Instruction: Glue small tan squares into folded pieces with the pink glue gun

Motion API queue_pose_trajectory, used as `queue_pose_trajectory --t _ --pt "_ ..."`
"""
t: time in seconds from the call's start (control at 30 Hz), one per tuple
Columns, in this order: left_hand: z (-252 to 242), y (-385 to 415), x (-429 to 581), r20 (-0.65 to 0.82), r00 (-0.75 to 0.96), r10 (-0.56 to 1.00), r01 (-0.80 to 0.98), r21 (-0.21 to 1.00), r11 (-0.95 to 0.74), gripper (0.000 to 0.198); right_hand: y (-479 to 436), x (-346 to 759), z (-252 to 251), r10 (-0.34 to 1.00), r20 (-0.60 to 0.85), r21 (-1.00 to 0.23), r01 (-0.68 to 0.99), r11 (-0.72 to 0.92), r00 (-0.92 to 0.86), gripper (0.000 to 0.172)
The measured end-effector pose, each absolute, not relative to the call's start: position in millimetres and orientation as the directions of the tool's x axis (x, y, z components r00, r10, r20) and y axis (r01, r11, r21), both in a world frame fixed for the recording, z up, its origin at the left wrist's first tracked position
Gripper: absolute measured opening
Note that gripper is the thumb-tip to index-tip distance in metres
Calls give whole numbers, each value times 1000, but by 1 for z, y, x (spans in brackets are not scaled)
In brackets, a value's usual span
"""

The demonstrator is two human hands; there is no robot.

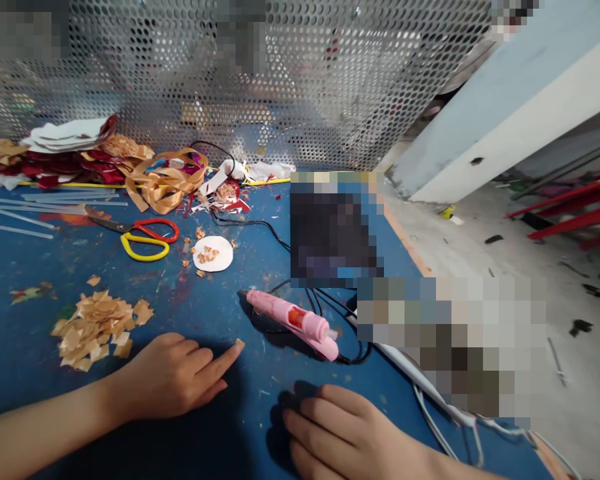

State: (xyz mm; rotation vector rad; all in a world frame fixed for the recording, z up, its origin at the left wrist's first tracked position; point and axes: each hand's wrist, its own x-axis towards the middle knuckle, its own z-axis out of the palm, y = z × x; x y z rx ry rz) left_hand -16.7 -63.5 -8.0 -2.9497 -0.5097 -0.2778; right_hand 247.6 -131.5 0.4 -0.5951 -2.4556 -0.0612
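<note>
My left hand (180, 373) is low over the blue table, index finger stretched out and the other fingers bent. A small pale tan patch shows at that fingertip; I cannot tell whether it is a scrap or the nail. Left of this hand lies a pile of small tan ribbon squares (97, 327). My right hand (343, 433) rests near the front with its fingers loosely bent side by side, and nothing shows in it; its palm is hidden. Beyond both hands lies a pink glue gun (287, 319), nozzle pointing left. A white paper disc (220, 252) carries tan crumpled bits (208, 255).
Scissors (150, 239) with red and yellow handles lie behind the pile, near clear glue sticks (70, 198). Tan ribbon (167, 183) and scraps line the perforated metal panel (330, 73). Black and white cables (430, 383) run along the table's right side. Pixelated patches hide some things.
</note>
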Motion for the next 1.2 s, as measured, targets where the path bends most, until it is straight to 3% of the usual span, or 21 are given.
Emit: queue_pose_trajectory --t 0.3,0.4,0.47,0.53,0.6,0.73,1.03,1.2 --pt "-7 -63 -14 177 932 316 340 -127 -932 35 -134 248 -2 398 553 -74 433 898 -732 31" --pt "-6 -63 -15 173 936 307 331 -134 -934 36 -136 264 13 476 560 -77 530 844 -678 32" --pt "-6 -62 -15 180 938 296 323 -142 -936 36 -135 281 27 532 509 -85 575 814 -677 20" --pt "-5 -61 -15 191 939 286 317 -157 -935 35 -132 300 37 603 567 -132 660 739 -562 11" --pt "-5 -61 -15 205 939 277 313 -165 -935 34 -129 316 41 694 627 -247 754 609 -355 18" --pt "-6 -60 -15 224 933 283 318 -136 -938 30 -119 330 36 687 717 -351 789 504 -120 19" --pt "-5 -63 -11 124 922 366 377 -81 -923 40 -113 322 37 638 715 -244 753 611 -287 29" --pt "-4 -65 -10 36 909 416 417 -41 -908 44 -107 315 35 665 731 -311 793 524 -153 23"
